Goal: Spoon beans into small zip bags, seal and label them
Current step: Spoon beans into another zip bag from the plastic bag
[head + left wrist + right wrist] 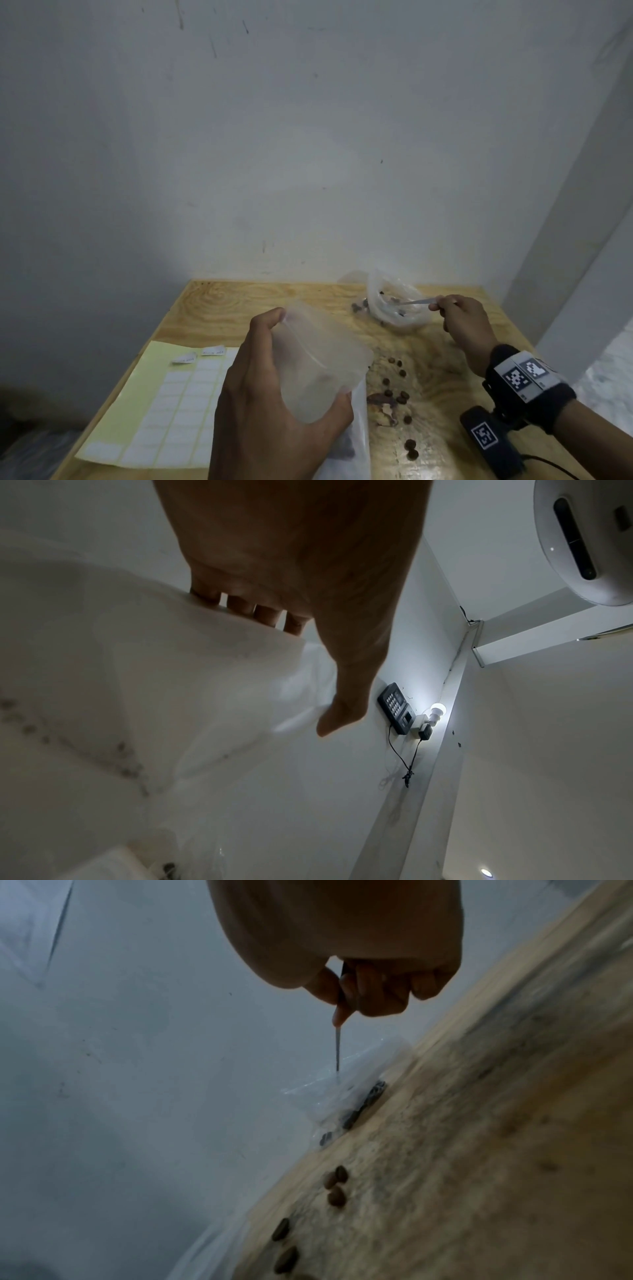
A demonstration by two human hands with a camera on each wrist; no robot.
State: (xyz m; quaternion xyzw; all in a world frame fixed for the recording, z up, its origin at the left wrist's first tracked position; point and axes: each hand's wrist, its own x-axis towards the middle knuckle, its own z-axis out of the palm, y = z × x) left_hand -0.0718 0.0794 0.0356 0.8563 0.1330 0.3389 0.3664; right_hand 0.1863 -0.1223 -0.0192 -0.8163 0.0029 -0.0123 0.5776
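My left hand holds a clear small zip bag above the table's front middle, thumb on one side and fingers on the other; the bag fills the left wrist view. My right hand pinches the handle of a thin spoon whose bowl end reaches into a crumpled clear plastic bag of beans at the back right. In the right wrist view the spoon dips into that bag. Several loose brown beans lie scattered on the wood.
A yellow sheet of white labels lies at the table's front left, with two peeled labels near its top. Another clear bag with dark beans lies under my left hand. White walls close in behind and to the right.
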